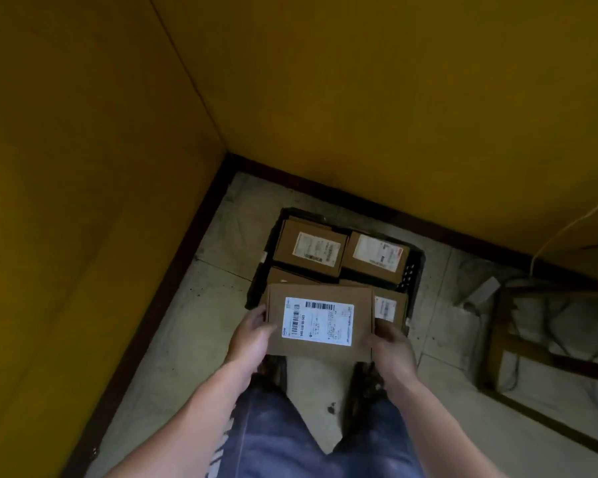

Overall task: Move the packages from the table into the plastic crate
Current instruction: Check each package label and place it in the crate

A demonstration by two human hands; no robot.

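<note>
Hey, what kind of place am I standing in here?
Likely a storeroom or parcel-packing corner: a black plastic crate on a stained tiled floor holds cardboard packages with shipping labels, the left hand and right hand hold another package above it, and bare yellow walls meet behind.

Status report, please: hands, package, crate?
Left hand and right hand grip package above crate. Other packages already inside. Nothing blocks the way.

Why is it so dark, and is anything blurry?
In the head view the light is dim: the yellow walls look murky and the black plastic crate melts into shadow. The white label on the held package is brightest; its barcode shows, its small print is blurred. The left hand and right hand look soft-edged.
</note>
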